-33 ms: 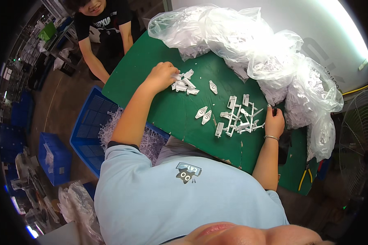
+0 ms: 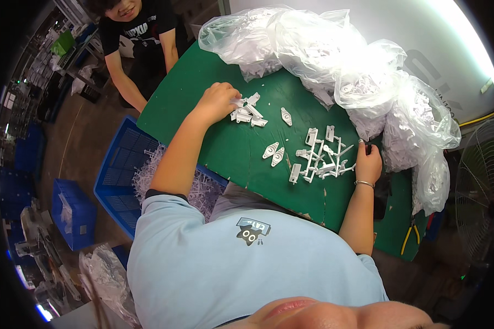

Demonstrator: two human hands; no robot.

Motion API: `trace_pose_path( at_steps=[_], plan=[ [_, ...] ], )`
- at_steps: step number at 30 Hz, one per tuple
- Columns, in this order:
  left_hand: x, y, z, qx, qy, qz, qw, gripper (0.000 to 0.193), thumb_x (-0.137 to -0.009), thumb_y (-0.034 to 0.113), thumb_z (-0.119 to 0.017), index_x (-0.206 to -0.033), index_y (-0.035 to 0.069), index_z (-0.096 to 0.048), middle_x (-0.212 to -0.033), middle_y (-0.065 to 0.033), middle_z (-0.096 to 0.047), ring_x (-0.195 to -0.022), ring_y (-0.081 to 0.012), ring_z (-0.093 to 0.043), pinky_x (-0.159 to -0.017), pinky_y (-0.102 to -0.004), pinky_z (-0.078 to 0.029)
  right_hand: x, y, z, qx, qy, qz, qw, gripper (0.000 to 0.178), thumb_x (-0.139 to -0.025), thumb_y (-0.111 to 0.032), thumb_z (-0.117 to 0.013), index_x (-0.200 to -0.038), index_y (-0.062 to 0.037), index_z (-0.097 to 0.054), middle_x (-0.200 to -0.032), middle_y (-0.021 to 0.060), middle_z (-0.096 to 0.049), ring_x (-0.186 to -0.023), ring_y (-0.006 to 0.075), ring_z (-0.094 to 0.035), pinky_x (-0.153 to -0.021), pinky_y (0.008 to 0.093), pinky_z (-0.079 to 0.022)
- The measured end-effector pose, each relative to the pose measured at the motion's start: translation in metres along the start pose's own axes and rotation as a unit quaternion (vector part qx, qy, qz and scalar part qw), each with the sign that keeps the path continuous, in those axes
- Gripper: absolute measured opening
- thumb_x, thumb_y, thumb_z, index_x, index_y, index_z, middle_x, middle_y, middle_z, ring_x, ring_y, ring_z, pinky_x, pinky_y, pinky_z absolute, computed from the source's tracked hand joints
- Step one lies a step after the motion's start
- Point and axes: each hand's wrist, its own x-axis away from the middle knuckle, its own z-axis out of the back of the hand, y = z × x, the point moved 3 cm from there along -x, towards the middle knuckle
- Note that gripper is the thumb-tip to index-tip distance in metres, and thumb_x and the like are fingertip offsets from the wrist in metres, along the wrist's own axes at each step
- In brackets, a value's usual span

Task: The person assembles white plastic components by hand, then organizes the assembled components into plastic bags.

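My left hand (image 2: 218, 102) is at the far left of the green table, its fingers bent and closed on a white plastic part (image 2: 237, 102) at the edge of a small pile. The pile of loose white parts (image 2: 248, 113) lies right beside the fingertips. To the right, my right hand (image 2: 369, 164) is closed around something small and dark that its fingers mostly hide. Between the hands lies a white plastic sprue with parts attached (image 2: 321, 159). Flat white oval pieces (image 2: 270, 150) rest nearer the middle, and another oval piece (image 2: 286, 116) lies farther back.
Clear bags of white parts (image 2: 313, 46) line the table's back and right. Yellow-handled pliers (image 2: 406, 241) lie at its right edge. A blue crate (image 2: 127, 159) of white scraps stands below on the left. Another person (image 2: 140, 46) is at the far left. A fan (image 2: 480, 181) stands right.
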Motion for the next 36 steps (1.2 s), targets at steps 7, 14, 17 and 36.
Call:
trace_pose_path(
  at_steps=[7,14,17,36],
  plan=[
    [-0.004,0.007,0.015,0.081,0.018,0.049,0.995,0.011,-0.082,0.007,-0.062,-0.092,0.004,-0.057,-0.097,-0.0123,-0.065,-0.093,-0.0312,-0.062,-0.082,-0.0389,-0.049,0.005,-0.004,-0.001,0.02,0.043,0.016,0.999,0.037,-0.087,-0.044,-0.06,-0.085,-0.0065,-0.064,-0.078,0.0109,-0.068,-0.076,0.0337,-0.065,-0.066,0.0441,-0.048],
    [-0.006,0.001,0.009,0.22,0.124,0.128,0.959,0.03,-0.086,0.008,-0.049,-0.116,0.006,-0.048,-0.098,-0.0174,-0.064,-0.089,-0.0299,-0.063,-0.08,-0.0384,-0.049,0.006,-0.004,-0.005,0.028,0.044,0.012,0.999,0.036,-0.086,-0.044,-0.06,-0.086,-0.0082,-0.065,-0.08,0.0105,-0.069,-0.077,0.0341,-0.066,-0.067,0.0451,-0.049],
    [-0.012,0.013,0.01,0.248,0.082,0.105,0.96,0.034,-0.085,0.009,-0.049,-0.119,0.008,-0.049,-0.098,-0.0163,-0.062,-0.09,-0.029,-0.062,-0.08,-0.038,-0.048,0.004,-0.004,-0.005,0.027,0.051,0.013,0.998,0.036,-0.086,-0.044,-0.06,-0.085,-0.0079,-0.064,-0.08,0.0104,-0.069,-0.078,0.0344,-0.066,-0.067,0.0453,-0.049],
    [-0.019,0.038,-0.006,0.194,-0.022,-0.013,0.981,0.022,-0.084,0.022,-0.06,-0.098,0.006,-0.065,-0.084,-0.0101,-0.063,-0.077,-0.025,-0.063,-0.069,-0.0398,-0.049,0.006,0.0,-0.004,0.033,0.012,0.014,0.999,0.044,-0.088,-0.045,-0.059,-0.099,-0.0028,-0.064,-0.089,0.018,-0.068,-0.084,0.0387,-0.065,-0.071,0.0457,-0.049]
  ],
)
